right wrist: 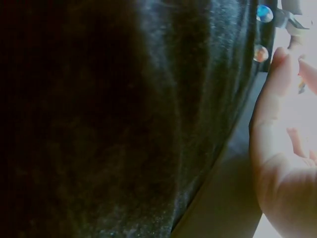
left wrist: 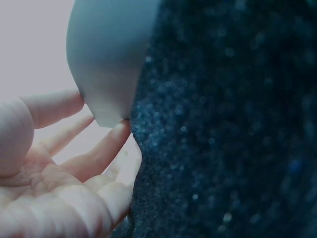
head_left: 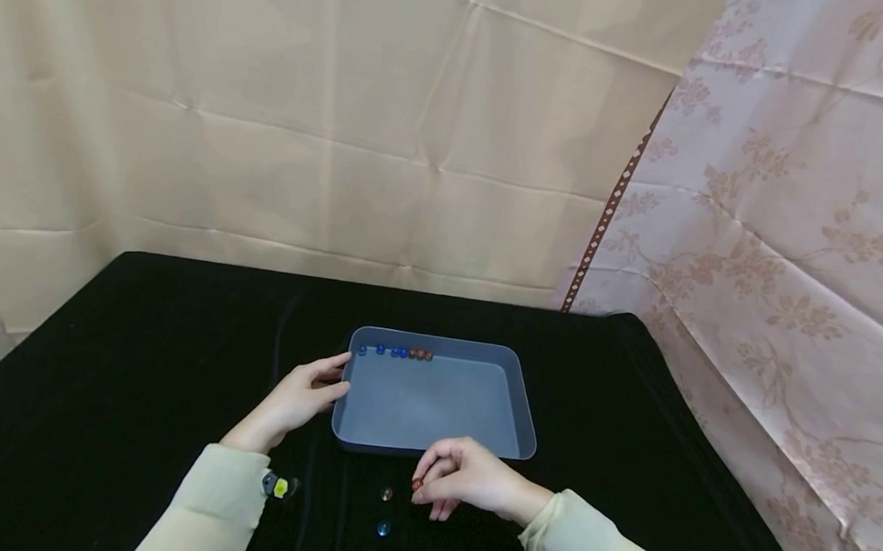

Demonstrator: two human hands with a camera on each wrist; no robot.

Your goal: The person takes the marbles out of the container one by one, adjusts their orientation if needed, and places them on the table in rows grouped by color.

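Note:
A blue-grey tray lies on the black cloth. My left hand reaches to its left side with fingers extended, the fingertips touching the wall near the rim. In the left wrist view, fingertips meet the tray's outside. My right hand pinches a reddish-brown marble just in front of the tray's near edge. Left of that hand, a clear brownish marble and a light-blue marble rest on the cloth. Along the tray's far wall sit several blue marbles and reddish-brown marbles in a row.
Black cloth covers the table around the tray. Behind it hangs a cream curtain, with a pink floral curtain on the right. A dark device with a yellow-green patch is at the left wrist.

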